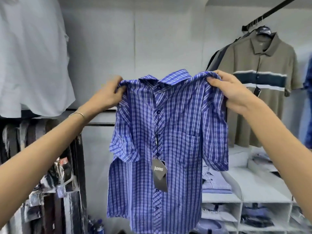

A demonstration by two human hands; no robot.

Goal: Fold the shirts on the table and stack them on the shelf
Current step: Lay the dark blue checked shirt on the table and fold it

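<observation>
A blue plaid short-sleeved shirt (179,125) hangs in the air in front of me, front side facing me, buttoned, with a dark price tag (159,173) dangling at its middle. My left hand (108,93) grips its left shoulder and my right hand (231,92) grips its right shoulder, holding it up by both shoulders. A white shelf unit (263,190) stands low on the right, with folded light blue shirts (216,181) on its top and more folded shirts in its cubbies. The table is out of sight.
A khaki polo shirt (263,85) hangs from a black rail at the right. A pale shirt (32,56) hangs at upper left. Dark trousers with tags (42,166) hang on a rack at lower left. A white wall is behind.
</observation>
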